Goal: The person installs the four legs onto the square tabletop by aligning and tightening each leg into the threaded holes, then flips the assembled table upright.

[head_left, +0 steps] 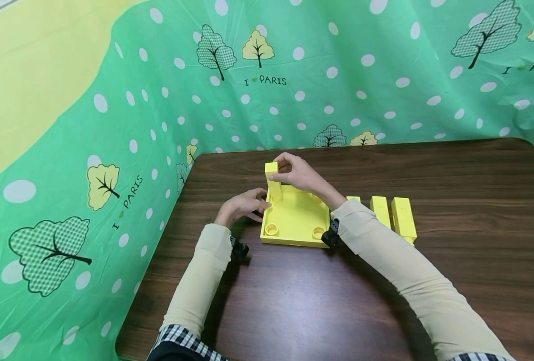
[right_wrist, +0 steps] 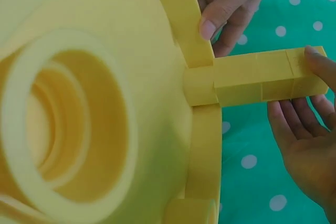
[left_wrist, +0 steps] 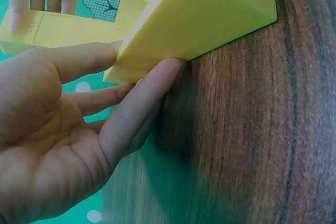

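1 yellow base (head_left: 296, 220), 1 upright post (head_left: 273, 181), 3 loose blocks (head_left: 403, 216).

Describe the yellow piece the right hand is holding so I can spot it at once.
On the dark wooden table lies a square yellow tray. At its far left corner, the right hand grips a yellow bar. It alone stands upright; the other bars lie flat to the tray's right.

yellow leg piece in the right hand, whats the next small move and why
Probably press the yellow leg straight down. It stands upright at the far left corner of the yellow base, the right hand pinches its top, and the left hand braces the base's left edge. Whether it is fully seated is unclear.
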